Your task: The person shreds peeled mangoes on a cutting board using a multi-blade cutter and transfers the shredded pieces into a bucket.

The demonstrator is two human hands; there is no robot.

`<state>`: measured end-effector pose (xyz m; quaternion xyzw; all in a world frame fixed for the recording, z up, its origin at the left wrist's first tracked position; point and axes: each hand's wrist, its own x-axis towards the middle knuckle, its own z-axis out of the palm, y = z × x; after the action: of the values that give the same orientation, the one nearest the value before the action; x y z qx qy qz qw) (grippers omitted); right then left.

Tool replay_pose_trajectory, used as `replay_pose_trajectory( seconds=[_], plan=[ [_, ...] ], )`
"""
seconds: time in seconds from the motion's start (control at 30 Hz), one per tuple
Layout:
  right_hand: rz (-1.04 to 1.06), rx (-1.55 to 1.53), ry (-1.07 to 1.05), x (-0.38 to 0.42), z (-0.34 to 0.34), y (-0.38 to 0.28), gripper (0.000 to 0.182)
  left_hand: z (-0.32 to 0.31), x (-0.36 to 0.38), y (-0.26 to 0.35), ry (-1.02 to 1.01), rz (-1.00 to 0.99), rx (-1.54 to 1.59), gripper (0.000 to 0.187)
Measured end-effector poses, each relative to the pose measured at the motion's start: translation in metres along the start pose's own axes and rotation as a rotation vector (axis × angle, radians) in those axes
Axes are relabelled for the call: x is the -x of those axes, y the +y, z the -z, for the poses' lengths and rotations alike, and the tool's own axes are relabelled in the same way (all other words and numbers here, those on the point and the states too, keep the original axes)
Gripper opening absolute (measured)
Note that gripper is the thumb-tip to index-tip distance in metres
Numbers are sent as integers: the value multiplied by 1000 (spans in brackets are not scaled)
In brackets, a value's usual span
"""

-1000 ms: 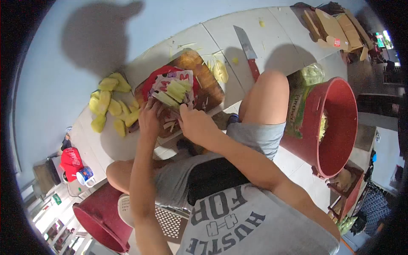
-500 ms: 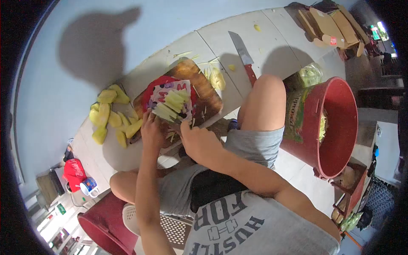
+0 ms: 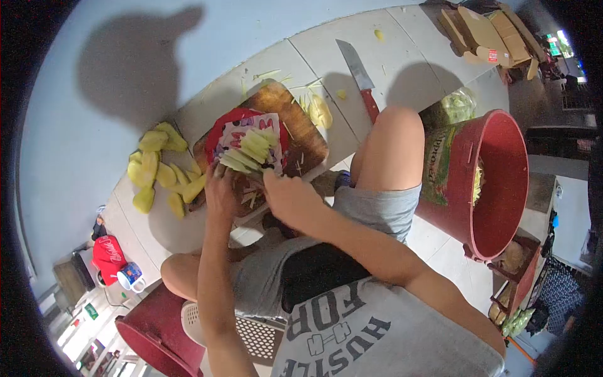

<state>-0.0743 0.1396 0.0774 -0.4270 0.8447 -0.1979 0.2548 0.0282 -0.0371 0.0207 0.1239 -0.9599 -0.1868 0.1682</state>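
Pale green cut strips of fruit (image 3: 254, 147), possibly green mango, lie fanned on a red cloth with a patterned white middle (image 3: 226, 129). The cloth rests on a brown wooden cutting board (image 3: 304, 138). My left hand (image 3: 221, 191) is closed at the near left end of the strips, fingertips pressed on them. My right hand (image 3: 287, 196) is closed beside it, around what seems to be a knife (image 3: 255, 178); a short grey part of its blade shows, and its handle is hidden in my fist. Loose thin strips lie on the board below the hands.
Peeled yellow-green fruit pieces (image 3: 151, 160) are piled left of the board. A large knife with a red handle (image 3: 358, 69) lies on the tiles. A red bucket (image 3: 502, 213) with shreds inside stands at right, another red tub (image 3: 151, 333) at lower left, beside a mug (image 3: 130, 276).
Both hands have shifted slightly up and left in the view, along with the board. The strips still lie on the cloth, and both hands stay closed.
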Motion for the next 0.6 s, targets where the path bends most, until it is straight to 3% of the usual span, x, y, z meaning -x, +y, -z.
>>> replay_pose_trajectory(
  seconds=[0.5,0.6],
  plan=[
    [-19,-15,-37,5,23,-19,21,2,-8,-3,-6,16,-19,32],
    [-7,-22,-47,0,0,-4,22,5,1,3,-32,-77,-23,29]
  ],
)
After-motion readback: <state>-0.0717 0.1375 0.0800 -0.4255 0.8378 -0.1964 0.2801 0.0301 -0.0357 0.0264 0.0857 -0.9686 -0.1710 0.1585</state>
